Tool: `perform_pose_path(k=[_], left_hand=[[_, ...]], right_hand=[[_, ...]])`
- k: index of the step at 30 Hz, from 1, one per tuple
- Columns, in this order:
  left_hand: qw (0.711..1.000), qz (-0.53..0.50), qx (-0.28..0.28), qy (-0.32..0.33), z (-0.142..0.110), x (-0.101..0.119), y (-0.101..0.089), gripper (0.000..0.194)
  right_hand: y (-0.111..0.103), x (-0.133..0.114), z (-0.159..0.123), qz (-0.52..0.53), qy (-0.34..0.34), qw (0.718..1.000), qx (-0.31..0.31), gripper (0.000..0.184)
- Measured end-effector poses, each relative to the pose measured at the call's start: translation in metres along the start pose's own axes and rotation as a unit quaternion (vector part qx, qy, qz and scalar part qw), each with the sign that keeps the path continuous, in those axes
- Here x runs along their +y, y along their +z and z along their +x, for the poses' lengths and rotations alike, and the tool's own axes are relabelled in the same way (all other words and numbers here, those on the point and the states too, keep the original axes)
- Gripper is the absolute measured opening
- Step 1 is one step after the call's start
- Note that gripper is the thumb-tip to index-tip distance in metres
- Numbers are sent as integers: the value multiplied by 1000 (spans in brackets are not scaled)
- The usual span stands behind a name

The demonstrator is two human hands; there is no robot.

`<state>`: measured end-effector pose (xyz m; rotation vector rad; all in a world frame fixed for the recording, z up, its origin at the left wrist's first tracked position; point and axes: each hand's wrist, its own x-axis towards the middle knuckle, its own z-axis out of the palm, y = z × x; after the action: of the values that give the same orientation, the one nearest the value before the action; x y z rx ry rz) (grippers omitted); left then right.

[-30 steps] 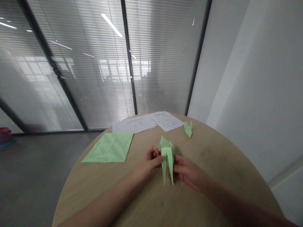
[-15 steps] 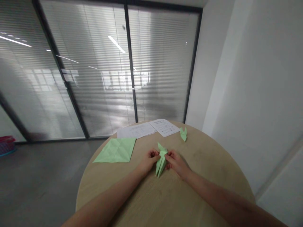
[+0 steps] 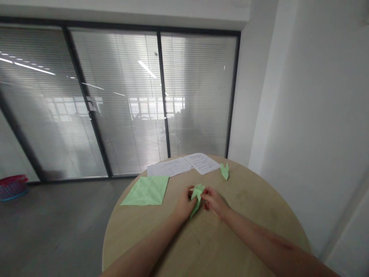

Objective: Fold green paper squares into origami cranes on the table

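A partly folded green paper figure point(image 3: 197, 196) is held just above the round wooden table point(image 3: 259, 215), near its middle. My left hand point(image 3: 185, 203) pinches its left side and my right hand point(image 3: 212, 201) pinches its right side, fingers closed on the paper. The figure's long pointed end slants down toward me between the hands. A flat creased green sheet point(image 3: 146, 191) lies on the table to the left of my hands.
Two white printed sheets point(image 3: 184, 165) lie at the table's far edge, with a small folded green figure point(image 3: 225, 171) beside them on the right. Glass partitions with blinds stand behind. A white wall is close on the right. A red basket point(image 3: 12, 186) sits on the floor at far left.
The camera has tilted up and back, so the table looks smaller and farther. The folded figure went from upright to slanted and lower, with both hands drawn closer together on it.
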<state>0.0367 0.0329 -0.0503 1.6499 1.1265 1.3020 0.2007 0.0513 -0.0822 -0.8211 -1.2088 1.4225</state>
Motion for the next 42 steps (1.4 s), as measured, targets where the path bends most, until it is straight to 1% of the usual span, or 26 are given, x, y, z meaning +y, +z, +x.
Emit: perform_pose_path(k=[5,8,13,17,24,29,31,34,36,39,42], left_hand=[[999,38,4,6,-2,1,-1,28],[998,54,-15,4,1,-2,-2,27],[998,51,-47,-3,1,-4,-3,26],[997,37,-72,-14,-2,-2,-4,21],[996,16,-74,-47,-8,4,-8,20],[996,9,-73,-51,-10,2,-8,24],[996,16,-63,-60,-10,0,-8,29],[995,36,-47,-79,-9,-1,-9,37],[993,27,-45,-102,-9,-1,-11,38],[987,-30,-50,-150,-10,3,-12,35],[974,-106,-54,-191,-12,9,-12,26]], right_hand=[[-2,3,3,32,18,999,11,45],[-2,2,1,56,23,998,16,46],[0,-6,-5,96,39,995,13,45],[1,-9,-7,99,47,994,30,41],[2,-9,-13,83,53,994,43,42],[2,-8,-17,55,35,997,30,31],[2,-8,-17,51,32,998,32,30],[3,-11,-18,62,38,997,35,30],[5,-15,-20,92,45,994,34,31],[8,-20,-24,148,59,987,25,36],[7,-18,-26,186,80,979,11,40]])
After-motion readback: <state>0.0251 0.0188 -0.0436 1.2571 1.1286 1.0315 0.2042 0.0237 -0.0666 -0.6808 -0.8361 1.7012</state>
